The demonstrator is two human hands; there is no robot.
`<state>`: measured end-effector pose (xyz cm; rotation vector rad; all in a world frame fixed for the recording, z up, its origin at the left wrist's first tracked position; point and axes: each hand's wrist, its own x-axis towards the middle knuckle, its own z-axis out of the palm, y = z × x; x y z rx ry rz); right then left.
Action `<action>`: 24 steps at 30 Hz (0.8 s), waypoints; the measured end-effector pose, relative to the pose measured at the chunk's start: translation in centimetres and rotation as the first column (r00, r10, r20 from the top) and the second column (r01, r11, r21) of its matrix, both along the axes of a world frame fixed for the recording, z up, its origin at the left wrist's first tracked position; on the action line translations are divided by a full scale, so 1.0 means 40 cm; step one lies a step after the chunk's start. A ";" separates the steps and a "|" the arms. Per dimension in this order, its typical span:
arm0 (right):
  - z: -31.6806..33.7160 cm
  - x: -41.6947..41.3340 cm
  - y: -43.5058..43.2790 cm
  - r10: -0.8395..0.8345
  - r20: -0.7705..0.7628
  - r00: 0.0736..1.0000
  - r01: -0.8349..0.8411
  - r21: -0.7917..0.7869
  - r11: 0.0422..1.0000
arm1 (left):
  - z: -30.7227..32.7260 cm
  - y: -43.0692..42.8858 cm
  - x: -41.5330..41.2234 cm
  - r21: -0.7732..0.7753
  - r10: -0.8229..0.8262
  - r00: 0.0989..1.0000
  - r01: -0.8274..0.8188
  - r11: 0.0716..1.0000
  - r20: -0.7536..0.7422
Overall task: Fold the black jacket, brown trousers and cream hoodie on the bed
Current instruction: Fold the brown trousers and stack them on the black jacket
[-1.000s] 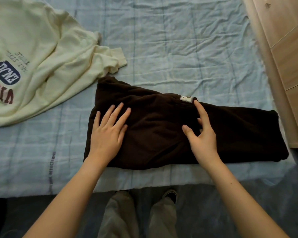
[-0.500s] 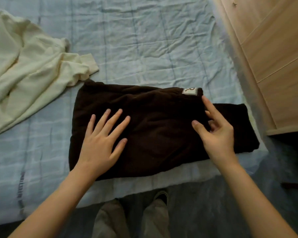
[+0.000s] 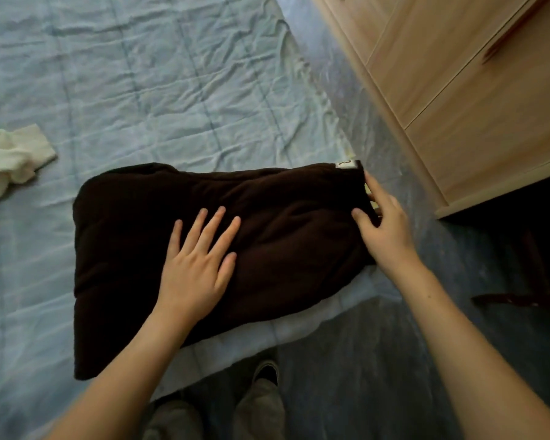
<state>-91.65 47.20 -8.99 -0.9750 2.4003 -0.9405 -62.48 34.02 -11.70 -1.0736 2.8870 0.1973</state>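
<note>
The brown trousers point(image 3: 134, 249) lie as a thick folded bundle near the bed's front edge, a small pale label at their far right corner. My left hand point(image 3: 197, 268) rests flat on the middle of the bundle, fingers straight and spread. At the bundle's right end my right hand point(image 3: 385, 227) holds the fold, thumb on top and fingers tucked behind the edge. Only a cuff of the cream hoodie point(image 3: 10, 157) shows at the left edge. The black jacket is out of view.
The bed point(image 3: 172, 90) has a creased light blue checked sheet. A pale wooden chest of drawers point(image 3: 473, 90) stands close on the right, with a narrow strip of floor between it and the bed. My legs and a shoe point(image 3: 265, 373) are below the front edge.
The trousers' right end, which stuck out past my right hand, no longer shows and the bundle is shorter. My view swung right, so most of the hoodie left the frame.
</note>
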 end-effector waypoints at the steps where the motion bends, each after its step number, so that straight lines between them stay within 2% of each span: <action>1: 0.009 0.014 0.004 0.003 -0.116 0.993 0.000 0.022 1.000 | -0.003 -0.002 0.002 -0.007 -0.007 1.000 0.007 1.000 0.009; 4: 0.038 0.099 0.011 0.059 -0.428 0.902 -0.062 0.007 0.998 | -0.002 0.005 0.004 -0.013 -0.005 1.000 0.005 1.000 0.007; 6: 0.034 0.140 -0.011 0.159 -0.539 0.827 -0.146 0.066 0.987 | -0.002 0.004 -0.001 -0.016 -0.003 1.000 0.003 1.000 -0.001; 8: 0.001 0.137 -0.025 0.228 -0.526 0.819 -0.168 0.160 0.973 | -0.010 -0.001 0.002 -0.021 -0.013 1.000 0.013 1.000 -0.005; 11: -0.072 0.114 -0.004 0.311 -0.420 0.853 -0.185 0.314 0.931 | -0.040 -0.001 0.010 -0.009 -0.032 0.999 0.032 0.999 -0.015; 15: -0.068 0.122 -0.001 0.336 -0.399 0.853 -0.182 0.375 0.909 | -0.020 0.002 -0.009 0.065 -0.009 1.000 0.009 0.998 -0.005; 17: -0.027 0.133 -0.010 0.308 -0.428 0.850 -0.143 0.375 0.916 | 0.016 -0.005 0.002 0.054 -0.063 0.998 0.063 0.997 0.000; 20: 0.016 0.212 -0.055 0.226 -0.526 0.820 -0.148 0.188 0.971 | 0.056 -0.050 0.079 -0.056 -0.040 0.998 0.037 0.998 -0.058; 22: 0.011 0.282 -0.105 0.321 -0.534 0.783 -0.272 0.170 0.947 | 0.056 -0.094 0.137 -0.139 0.076 0.995 -0.084 0.987 -0.063; 24: -0.033 0.323 -0.136 0.431 -0.496 0.754 -0.351 0.249 0.902 | 0.030 -0.124 0.180 -0.147 0.172 0.985 -0.175 0.974 -0.032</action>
